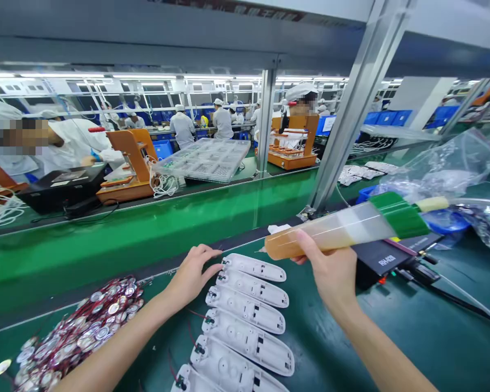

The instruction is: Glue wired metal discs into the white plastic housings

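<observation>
My right hand (330, 268) is wrapped round a large dispensing syringe (322, 231) with amber contents, a green cap and a hose at its rear. The syringe lies nearly level, its thin needle pointing left above the far end of a row of white plastic shells (247, 310). My left hand (196, 272) has its thumb and fingers apart, with the fingertips at the left end of the farthest shell (255, 267). Several shells have thin red wires at their left ends. A heap of round metal discs with red wires (93, 326) lies left of my left forearm.
A black box (386, 258) with cables stands at the right, near clear plastic bags (441, 169). Metal posts (353, 103) rise behind the bench. Beyond the green divider (167, 218) are orange fixtures (128, 160), a clear tray (208, 158) and several people in white.
</observation>
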{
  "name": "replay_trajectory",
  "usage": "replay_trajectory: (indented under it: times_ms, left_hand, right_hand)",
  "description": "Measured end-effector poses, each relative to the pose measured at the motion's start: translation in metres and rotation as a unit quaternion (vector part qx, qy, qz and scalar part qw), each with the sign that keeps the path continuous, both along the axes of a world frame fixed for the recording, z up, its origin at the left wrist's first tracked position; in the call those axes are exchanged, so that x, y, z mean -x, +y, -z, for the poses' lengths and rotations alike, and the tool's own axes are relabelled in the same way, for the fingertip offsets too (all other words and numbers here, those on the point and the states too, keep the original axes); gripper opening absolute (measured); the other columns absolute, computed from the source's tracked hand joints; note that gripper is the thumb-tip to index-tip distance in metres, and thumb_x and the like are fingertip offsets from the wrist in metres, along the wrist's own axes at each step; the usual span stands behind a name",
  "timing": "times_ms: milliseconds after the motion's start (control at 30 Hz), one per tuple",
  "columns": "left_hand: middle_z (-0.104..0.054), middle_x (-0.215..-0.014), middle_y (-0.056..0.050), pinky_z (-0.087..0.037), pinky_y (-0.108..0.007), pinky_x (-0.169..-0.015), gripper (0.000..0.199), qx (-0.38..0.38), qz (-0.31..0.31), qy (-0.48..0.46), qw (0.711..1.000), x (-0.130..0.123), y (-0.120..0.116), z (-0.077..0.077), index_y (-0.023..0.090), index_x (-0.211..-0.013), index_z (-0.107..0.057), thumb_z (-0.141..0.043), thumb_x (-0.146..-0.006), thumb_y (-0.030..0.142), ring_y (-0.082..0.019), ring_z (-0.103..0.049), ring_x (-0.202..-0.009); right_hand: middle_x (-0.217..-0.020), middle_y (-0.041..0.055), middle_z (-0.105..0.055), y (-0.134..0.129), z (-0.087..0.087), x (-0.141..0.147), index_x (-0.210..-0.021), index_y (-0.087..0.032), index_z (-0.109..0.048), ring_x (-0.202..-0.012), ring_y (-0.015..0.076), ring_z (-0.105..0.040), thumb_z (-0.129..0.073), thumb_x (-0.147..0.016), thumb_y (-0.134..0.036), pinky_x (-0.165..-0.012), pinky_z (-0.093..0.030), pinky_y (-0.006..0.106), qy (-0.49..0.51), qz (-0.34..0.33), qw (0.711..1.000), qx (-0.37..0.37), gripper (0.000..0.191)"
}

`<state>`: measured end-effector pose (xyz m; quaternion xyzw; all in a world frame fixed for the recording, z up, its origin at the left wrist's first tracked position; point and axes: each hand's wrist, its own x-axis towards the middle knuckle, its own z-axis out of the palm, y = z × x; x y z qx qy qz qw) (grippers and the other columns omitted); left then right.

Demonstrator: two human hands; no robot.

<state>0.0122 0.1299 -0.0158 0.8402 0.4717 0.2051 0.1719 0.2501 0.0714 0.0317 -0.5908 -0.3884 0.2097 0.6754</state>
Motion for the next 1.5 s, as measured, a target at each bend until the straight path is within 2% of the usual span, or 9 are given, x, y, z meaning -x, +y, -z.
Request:
replay_trajectory:
  times_ms: [200,500,800,967,1133,1500]
  left_hand:
    - [-0.053,-0.086,-0.003,-0.044,-0.033,-0.076,0.030,0.015,-0.010,-0.006,1.000,-0.016,0.009,0.007,0.025,-0.114,-0.059,-0.051,-0.086,0.033,-0.019,-0.050,-0.083]
    - [-0.051,-0.087,-0.003,-0.042,-0.034,-0.080,0.024,0.038,-0.002,-0.013,0.999,-0.026,0.009,0.008,0.028,-0.106,-0.064,-0.061,-0.082,0.027,-0.020,-0.049,-0.087]
    - [-0.051,-0.089,-0.004,-0.042,-0.037,-0.080,0.026,0.027,0.009,0.001,1.000,-0.026,0.006,0.007,0.027,-0.108,-0.063,-0.060,-0.083,0.027,-0.021,-0.048,-0.087]
    - [-0.051,-0.088,-0.004,-0.042,-0.036,-0.079,0.026,0.021,0.008,0.005,1.000,-0.026,0.006,0.008,0.027,-0.108,-0.063,-0.060,-0.083,0.027,-0.020,-0.048,-0.086]
    - [-0.051,-0.089,-0.004,-0.042,-0.035,-0.079,0.026,0.021,0.010,0.000,1.000,-0.026,0.006,0.008,0.026,-0.109,-0.062,-0.060,-0.083,0.026,-0.020,-0.048,-0.086]
    - [-0.052,-0.089,-0.004,-0.041,-0.035,-0.080,0.027,0.033,0.002,0.008,0.999,-0.027,0.006,0.005,0.025,-0.110,-0.062,-0.060,-0.083,0.026,-0.020,-0.048,-0.088]
  right_hand:
    - [-0.056,0.0056,-0.062,0.009,0.011,0.029,-0.061,-0.016,-0.063,-0.048,0.0192,-0.058,-0.071,-0.055,-0.051,-0.044,-0.048,0.029,-0.039,0.002,0.999,0.034,0.037]
    - [-0.053,0.0064,-0.061,0.011,0.036,0.030,-0.059,-0.014,-0.061,-0.045,0.0187,-0.057,-0.070,-0.053,-0.054,-0.045,-0.048,0.031,-0.081,0.034,0.994,0.058,0.040]
    - [-0.054,0.0065,-0.062,0.009,0.035,0.032,-0.056,-0.016,-0.061,-0.049,0.0206,-0.058,-0.068,-0.057,-0.052,-0.056,-0.049,0.037,-0.113,0.035,0.991,0.066,0.037]
    - [-0.047,0.0054,-0.059,0.011,0.038,0.030,-0.051,-0.017,-0.060,-0.045,0.0210,-0.057,-0.067,-0.056,-0.056,-0.052,-0.047,0.036,-0.116,0.044,0.989,0.076,0.039]
    - [-0.047,0.0066,-0.059,0.010,0.033,0.030,-0.050,-0.016,-0.060,-0.046,0.0229,-0.058,-0.066,-0.055,-0.054,-0.048,-0.045,0.035,-0.112,0.034,0.988,0.098,0.039]
    - [-0.050,0.0069,-0.060,0.012,0.037,0.030,-0.056,-0.013,-0.062,-0.047,0.0206,-0.058,-0.066,-0.056,-0.056,-0.047,-0.047,0.033,-0.104,0.017,0.988,0.111,0.044]
